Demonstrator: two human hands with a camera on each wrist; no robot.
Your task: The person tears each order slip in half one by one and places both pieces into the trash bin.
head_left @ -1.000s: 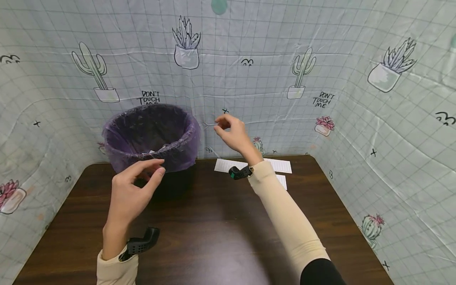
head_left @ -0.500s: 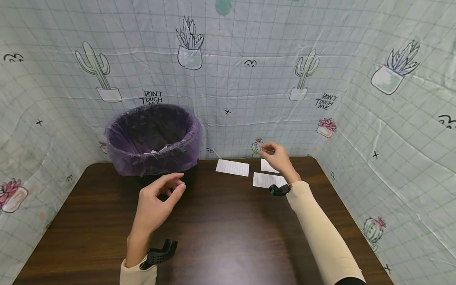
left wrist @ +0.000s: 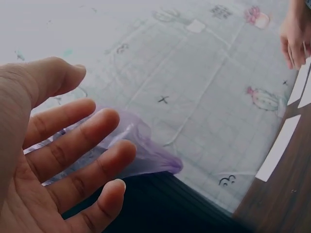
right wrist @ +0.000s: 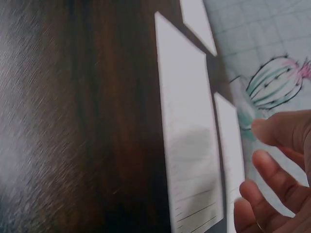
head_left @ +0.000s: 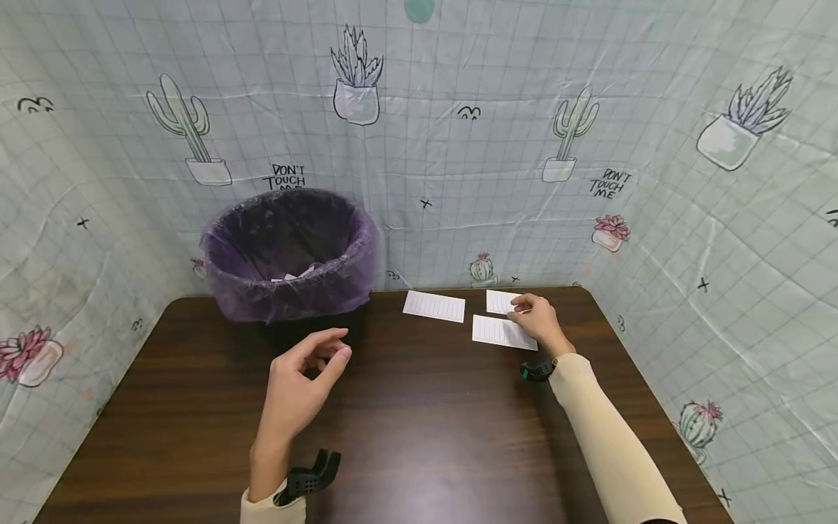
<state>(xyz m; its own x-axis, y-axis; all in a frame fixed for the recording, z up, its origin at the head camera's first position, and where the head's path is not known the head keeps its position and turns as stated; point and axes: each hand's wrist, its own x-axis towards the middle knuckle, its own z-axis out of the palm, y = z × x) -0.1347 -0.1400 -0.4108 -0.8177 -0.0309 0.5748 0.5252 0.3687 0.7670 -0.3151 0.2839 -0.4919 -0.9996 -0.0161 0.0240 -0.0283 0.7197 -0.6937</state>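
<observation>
My right hand (head_left: 542, 322) is over two lined white cards at the table's back right, its fingers loosely bent. It partly covers the back card (head_left: 499, 301), while the front card (head_left: 500, 331) shows beside the thumb. In the right wrist view, a gap separates thumb and fingers, and nothing is held between them. A third lined card (head_left: 434, 306) lies to the left. My left hand (head_left: 302, 386) hovers in front of the bin with relaxed fingers. The left wrist view shows its fingers (left wrist: 73, 145) spread apart and the palm bare.
A dark bin with a purple plastic liner (head_left: 294, 300) stands at the back left. White scraps (head_left: 297, 274) are visible inside it. A printed cactus curtain (head_left: 419, 160) encloses the back and sides of the brown wooden table (head_left: 425, 415).
My right hand has swung rightward and down from beside the bin to the cards at the back right. The left hand has drifted right and slightly lower, away from the bin's rim.
</observation>
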